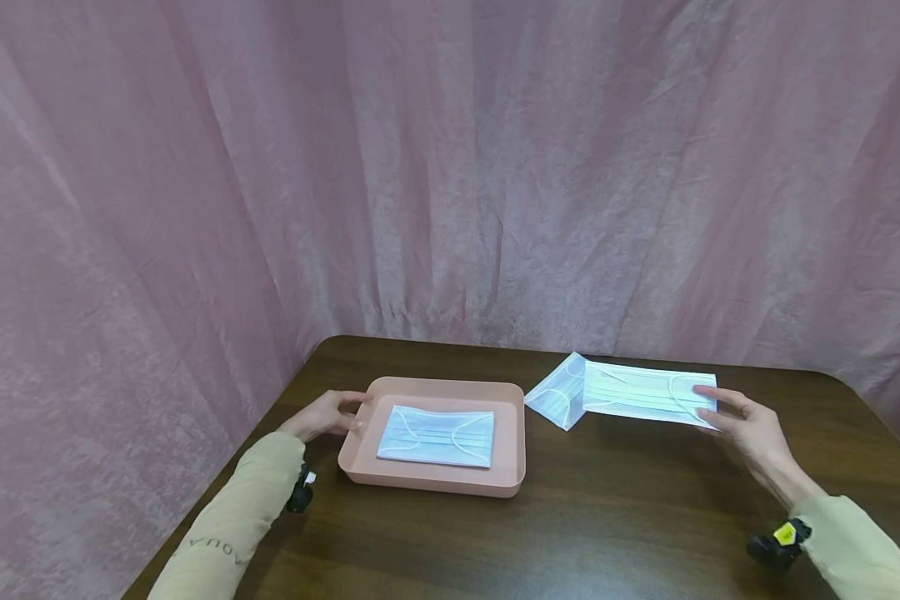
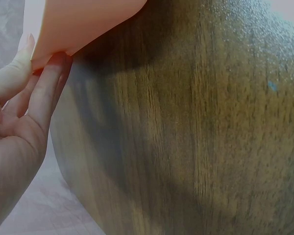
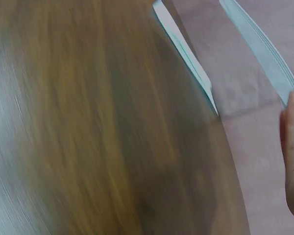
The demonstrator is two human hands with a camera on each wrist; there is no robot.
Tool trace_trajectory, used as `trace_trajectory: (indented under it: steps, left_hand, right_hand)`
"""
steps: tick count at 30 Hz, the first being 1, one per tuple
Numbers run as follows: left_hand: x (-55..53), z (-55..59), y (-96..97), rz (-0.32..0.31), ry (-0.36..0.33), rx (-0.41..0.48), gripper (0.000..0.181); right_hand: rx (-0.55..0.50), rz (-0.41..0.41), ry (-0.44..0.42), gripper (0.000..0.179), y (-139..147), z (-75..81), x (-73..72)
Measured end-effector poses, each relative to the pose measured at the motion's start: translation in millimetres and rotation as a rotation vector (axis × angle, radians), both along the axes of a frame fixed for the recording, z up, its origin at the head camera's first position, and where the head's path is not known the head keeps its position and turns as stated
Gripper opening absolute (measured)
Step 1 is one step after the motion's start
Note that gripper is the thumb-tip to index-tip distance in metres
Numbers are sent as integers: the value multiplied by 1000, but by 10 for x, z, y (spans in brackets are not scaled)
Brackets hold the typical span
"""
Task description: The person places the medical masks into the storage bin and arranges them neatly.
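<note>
My left hand (image 1: 328,414) grips the left rim of a shallow pink tray (image 1: 435,483); in the left wrist view the thumb is on the wall's outer edge and the fingers (image 2: 46,90) curl under it. A light-blue pleated face mask (image 1: 435,437) lies flat in the tray, ear loops on top. At the right, my right hand (image 1: 753,433) pinches the right end of another face mask (image 1: 637,392), held raised above the table in the right wrist view. A third face mask (image 1: 558,393) lies at an angle on the table, partly overlapped by the held one in the head view.
The dark wooden table (image 1: 607,517) has rounded far corners. A pink velvety curtain (image 1: 450,167) hangs right behind it and along the left side. Dark camera straps sit on both wrists.
</note>
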State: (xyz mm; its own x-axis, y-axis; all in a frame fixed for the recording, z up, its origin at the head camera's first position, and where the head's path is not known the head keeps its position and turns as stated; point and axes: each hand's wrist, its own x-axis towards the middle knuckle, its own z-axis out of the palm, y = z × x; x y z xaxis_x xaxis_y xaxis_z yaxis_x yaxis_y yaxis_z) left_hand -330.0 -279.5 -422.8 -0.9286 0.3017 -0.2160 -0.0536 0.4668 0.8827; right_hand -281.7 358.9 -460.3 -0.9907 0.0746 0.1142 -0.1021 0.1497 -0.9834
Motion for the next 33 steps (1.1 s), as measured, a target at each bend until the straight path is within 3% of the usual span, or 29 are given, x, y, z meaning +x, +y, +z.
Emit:
trace_trajectory:
  steps: [2, 5, 9, 17, 25, 29, 33]
  left_hand:
    - [4, 0, -4, -6, 4, 5, 57]
    - [8, 6, 2, -8, 7, 11, 56]
    - [12, 26, 16, -9, 15, 4, 56]
    - [8, 12, 61, -7, 13, -10, 57]
    - [6, 33, 74, -9, 11, 1, 57]
    - [5, 28, 82, -6, 9, 2, 57]
    - [-8, 12, 100, 33, 5, -42, 56]
  right_hand:
    - [-88, -10, 37, 59, -54, -110, -82]
    - [-138, -36, 75, 57, -188, -200, -162]
    - [-81, -80, 73, 51, -454, -233, -222]
    - [-102, -36, 83, 51, -930, -289, -351]
    - [-180, 30, 155, 42, -1284, -375, -537]
    - [-234, 114, 213, 35, -1555, -295, -507]
    - [-212, 151, 201, 34, -1900, 85, -215]
